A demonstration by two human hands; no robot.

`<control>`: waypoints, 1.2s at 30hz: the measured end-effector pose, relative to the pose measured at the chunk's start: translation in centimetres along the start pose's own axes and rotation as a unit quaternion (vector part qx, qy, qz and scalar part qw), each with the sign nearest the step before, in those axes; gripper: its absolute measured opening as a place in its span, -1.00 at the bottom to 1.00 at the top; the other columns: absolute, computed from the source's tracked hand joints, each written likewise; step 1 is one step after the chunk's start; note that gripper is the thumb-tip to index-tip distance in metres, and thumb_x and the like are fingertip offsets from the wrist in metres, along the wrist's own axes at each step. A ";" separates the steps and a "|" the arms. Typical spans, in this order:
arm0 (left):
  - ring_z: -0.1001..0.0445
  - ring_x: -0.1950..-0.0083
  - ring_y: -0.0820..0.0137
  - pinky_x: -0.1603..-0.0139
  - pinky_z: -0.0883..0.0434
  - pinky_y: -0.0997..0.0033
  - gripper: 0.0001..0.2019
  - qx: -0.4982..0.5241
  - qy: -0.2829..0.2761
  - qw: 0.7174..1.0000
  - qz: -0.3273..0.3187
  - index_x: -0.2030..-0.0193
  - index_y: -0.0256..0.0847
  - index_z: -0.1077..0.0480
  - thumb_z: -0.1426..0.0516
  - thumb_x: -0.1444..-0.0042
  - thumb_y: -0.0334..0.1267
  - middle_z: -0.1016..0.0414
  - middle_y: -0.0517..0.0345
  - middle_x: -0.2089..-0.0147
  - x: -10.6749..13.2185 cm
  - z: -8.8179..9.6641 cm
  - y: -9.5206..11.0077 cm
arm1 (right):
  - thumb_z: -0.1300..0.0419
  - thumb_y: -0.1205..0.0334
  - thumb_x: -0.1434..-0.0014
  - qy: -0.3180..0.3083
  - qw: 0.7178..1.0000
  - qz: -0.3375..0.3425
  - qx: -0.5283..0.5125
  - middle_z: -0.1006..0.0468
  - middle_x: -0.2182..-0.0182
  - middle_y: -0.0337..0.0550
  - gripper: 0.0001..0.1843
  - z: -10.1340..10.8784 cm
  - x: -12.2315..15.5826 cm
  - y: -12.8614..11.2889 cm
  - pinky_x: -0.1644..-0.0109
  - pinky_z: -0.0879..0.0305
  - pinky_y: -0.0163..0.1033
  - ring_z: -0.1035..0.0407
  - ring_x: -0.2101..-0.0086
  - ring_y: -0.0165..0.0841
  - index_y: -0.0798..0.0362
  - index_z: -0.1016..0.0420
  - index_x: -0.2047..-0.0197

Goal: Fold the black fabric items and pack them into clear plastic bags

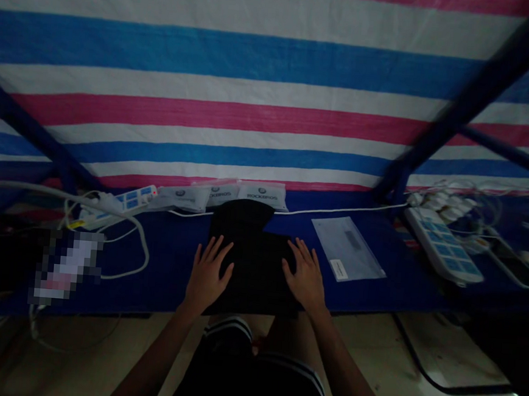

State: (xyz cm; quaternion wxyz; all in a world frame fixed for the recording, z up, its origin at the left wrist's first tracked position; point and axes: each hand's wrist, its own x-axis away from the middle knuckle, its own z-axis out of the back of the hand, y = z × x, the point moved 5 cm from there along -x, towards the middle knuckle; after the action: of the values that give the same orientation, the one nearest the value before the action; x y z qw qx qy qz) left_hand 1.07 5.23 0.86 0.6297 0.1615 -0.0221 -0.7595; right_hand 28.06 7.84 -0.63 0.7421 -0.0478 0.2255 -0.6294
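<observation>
A black piece of fabric (254,246) lies flat on the dark blue table (172,258), reaching from the back towards the front edge. My left hand (208,273) rests palm down on its left side, fingers spread. On the fabric's right side lies my right hand (304,274), also flat with the fingers apart. Neither hand holds anything.
A clear plastic bag with a label (347,247) lies right of the fabric. Several packaged items marked ROCKBROS (228,194) line the back. Power strips with cables sit at the left (127,199) and right (444,245). A striped tarp hangs behind, crossed by blue frame bars.
</observation>
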 end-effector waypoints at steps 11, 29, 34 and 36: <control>0.02 -0.64 0.10 -0.61 0.00 -0.26 -0.48 0.014 -0.017 1.000 0.004 -0.50 -0.02 -0.20 -0.02 -0.44 -0.13 -0.03 0.07 -0.63 0.0 0.3 0.5 | 0.04 0.00 -0.47 -0.004 1.000 0.008 0.009 -0.28 -0.46 0.06 -0.39 0.0 0.0 0.9 -0.56 0.04 0.14 -0.13 -0.45 -0.15 0.09 -0.29 -0.45; 0.00 -0.64 0.06 -0.59 0.01 -0.30 -0.46 0.024 -0.013 1.000 -0.007 -0.50 -0.07 -0.21 -0.05 -0.43 -0.14 -0.03 0.01 -0.63 0.0 0.5 0.6 | 0.03 -0.02 -0.47 0.020 1.000 0.024 0.002 -0.31 -0.43 0.11 -0.41 -0.1 0.0 1.0 -0.52 -0.03 0.23 -0.18 -0.43 -0.08 0.06 -0.30 -0.43; 0.00 -0.63 0.05 -0.58 0.03 -0.34 -0.45 0.008 -0.018 1.000 -0.006 -0.53 -0.04 -0.18 -0.05 -0.44 -0.15 -0.04 0.01 -0.63 -0.1 0.3 0.5 | 0.00 0.02 -0.47 0.031 0.999 0.028 -0.004 -0.33 -0.42 0.16 -0.44 -0.2 -0.1 0.8 -0.51 -0.04 0.26 -0.19 -0.42 -0.05 0.11 -0.33 -0.40; 0.02 -0.64 0.02 -0.57 0.05 -0.38 -0.44 -0.005 -0.023 1.000 -0.013 -0.55 -0.03 -0.15 -0.03 -0.45 -0.14 -0.01 0.01 -0.63 -0.1 0.3 0.5 | -0.01 0.04 -0.46 0.033 0.999 0.027 -0.008 -0.34 -0.41 0.17 -0.44 -0.2 -0.2 0.8 -0.51 -0.04 0.25 -0.19 -0.42 -0.04 0.13 -0.34 -0.39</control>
State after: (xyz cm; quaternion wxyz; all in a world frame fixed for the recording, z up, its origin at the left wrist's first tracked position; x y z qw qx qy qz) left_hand 1.52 5.17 1.25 0.6203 0.1411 -0.0309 -0.7710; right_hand 28.67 8.22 -1.05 0.7505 -0.0268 0.2564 -0.6085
